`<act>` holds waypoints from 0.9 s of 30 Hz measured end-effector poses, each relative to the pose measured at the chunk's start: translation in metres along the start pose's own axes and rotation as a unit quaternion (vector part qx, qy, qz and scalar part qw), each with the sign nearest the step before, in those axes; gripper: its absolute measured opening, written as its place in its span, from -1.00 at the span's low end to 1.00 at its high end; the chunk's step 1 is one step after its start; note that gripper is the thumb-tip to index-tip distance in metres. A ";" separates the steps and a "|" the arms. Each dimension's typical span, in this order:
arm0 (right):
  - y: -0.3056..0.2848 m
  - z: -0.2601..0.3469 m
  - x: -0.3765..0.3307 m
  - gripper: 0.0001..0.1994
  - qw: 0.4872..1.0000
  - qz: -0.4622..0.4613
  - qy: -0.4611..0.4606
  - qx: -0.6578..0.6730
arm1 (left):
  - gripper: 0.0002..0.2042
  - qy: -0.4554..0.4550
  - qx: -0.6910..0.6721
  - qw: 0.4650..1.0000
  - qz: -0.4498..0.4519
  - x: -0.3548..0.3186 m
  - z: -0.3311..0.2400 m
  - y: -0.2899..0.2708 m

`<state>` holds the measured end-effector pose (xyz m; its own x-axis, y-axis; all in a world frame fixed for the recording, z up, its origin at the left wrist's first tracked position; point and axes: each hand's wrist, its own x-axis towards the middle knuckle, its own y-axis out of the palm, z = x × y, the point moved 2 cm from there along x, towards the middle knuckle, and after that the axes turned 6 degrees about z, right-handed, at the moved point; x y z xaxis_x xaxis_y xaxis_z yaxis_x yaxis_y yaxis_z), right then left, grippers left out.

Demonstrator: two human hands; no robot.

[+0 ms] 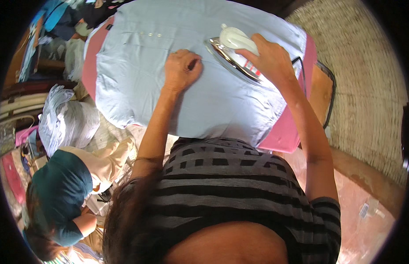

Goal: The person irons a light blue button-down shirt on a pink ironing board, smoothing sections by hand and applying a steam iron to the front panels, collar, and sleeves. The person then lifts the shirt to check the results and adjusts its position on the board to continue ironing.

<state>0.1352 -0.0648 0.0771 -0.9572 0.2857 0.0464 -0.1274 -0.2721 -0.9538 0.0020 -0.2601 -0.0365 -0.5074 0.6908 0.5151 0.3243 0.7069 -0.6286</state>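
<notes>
A light blue shirt [134, 83] lies spread over a pink-covered ironing board [281, 134], with a few small pale buttons [151, 34] near its far left. My right hand [268, 59] is wrapped round the handle of a white iron [234, 38]. The iron's shiny metal edge points to the far left, and its base is on or just over the cloth; I cannot tell which. Left of the iron, my left hand [182, 69] rests on the shirt with its fingers curled in loosely. A dark hollow shows between its thumb and fingers.
A black cord [300, 70] loops by the board's right edge. At lower left a person in a dark green top [59, 176] bends close by. Bundled pale cloth [68, 123] sits left of the board, and piled clothes [59, 17] lie at far left. Woven matting [367, 79] covers the right side.
</notes>
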 end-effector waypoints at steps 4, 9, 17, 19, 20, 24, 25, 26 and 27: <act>0.002 -0.002 -0.004 -0.53 1.000 -0.005 0.005 -0.002 | -0.95 -0.058 0.031 0.998 0.016 -0.001 0.007 -0.018; 0.003 -0.003 -0.004 -0.54 1.000 -0.025 0.001 -0.002 | -0.70 -0.126 0.256 0.948 -0.142 0.009 0.083 -0.069; 0.003 -0.002 0.000 -0.53 0.999 -0.002 0.028 -0.028 | -0.59 -0.337 0.315 0.887 -0.023 0.034 0.160 -0.116; 0.001 0.004 0.001 -0.53 0.999 0.003 0.027 -0.028 | -0.62 -0.264 0.304 0.912 -0.074 0.025 0.185 -0.122; 0.001 0.003 0.001 -0.53 0.999 0.004 0.030 -0.030 | -0.63 -0.224 0.294 0.924 -0.097 0.027 0.186 -0.122; 0.000 0.005 0.001 -0.52 0.998 0.017 0.045 -0.035 | -0.63 -0.259 0.193 0.941 -0.104 0.033 0.197 -0.131; 0.001 0.005 0.001 -0.52 0.998 0.018 0.040 -0.037 | -0.60 -0.251 0.208 0.939 -0.105 0.033 0.201 -0.131; 0.001 0.005 0.001 -0.52 0.998 0.018 0.034 -0.039 | -0.60 -0.258 0.197 0.940 -0.109 0.033 0.203 -0.131; 0.001 0.006 0.002 -0.52 0.999 0.018 0.028 -0.041 | -0.59 -0.265 0.185 0.940 -0.113 0.033 0.204 -0.131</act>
<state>0.1320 -0.0700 0.0779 -0.9443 0.3291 -0.0024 -0.0700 -0.2080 -0.9756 -0.2199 -0.3613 -0.0558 -0.8877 0.2879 0.3593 -0.0894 0.6577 -0.7480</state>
